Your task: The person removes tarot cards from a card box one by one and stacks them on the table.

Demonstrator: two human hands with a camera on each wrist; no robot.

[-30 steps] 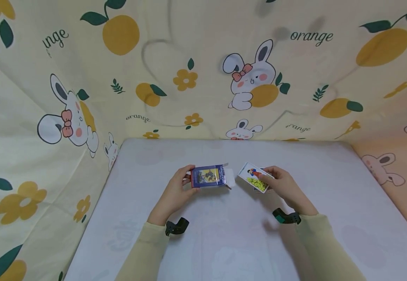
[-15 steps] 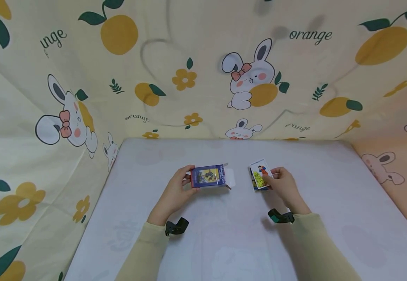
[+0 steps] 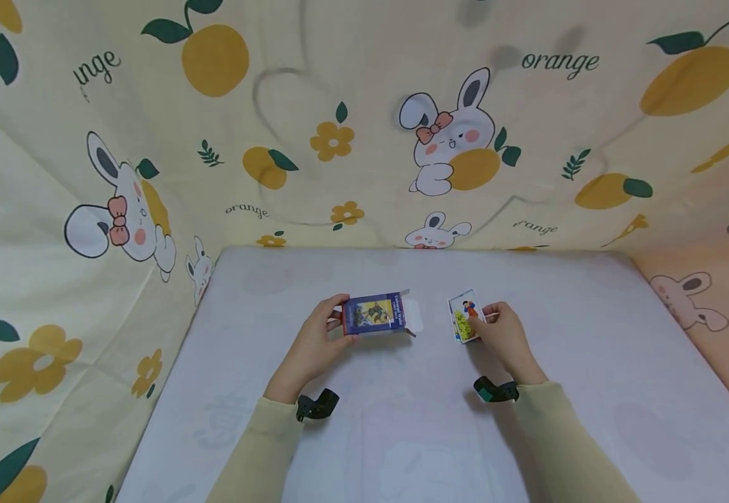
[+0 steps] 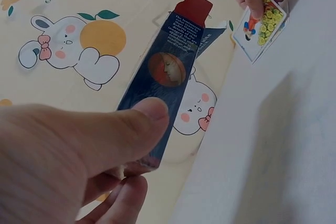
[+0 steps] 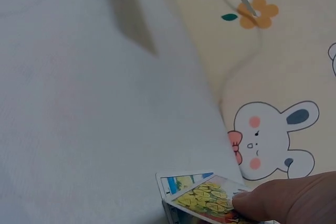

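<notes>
Several cards [image 3: 464, 316], now turned, farther from the blue box [image 3: 373, 314]

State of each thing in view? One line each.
Card box: open at one end; contents not visible.
White end flap: folded out.
Cards: stacked unevenly, picture side showing.
Left grip: holds the box.
Right grip: pinches the cards.
Black wrist devices: worn, one per wrist.
</notes>
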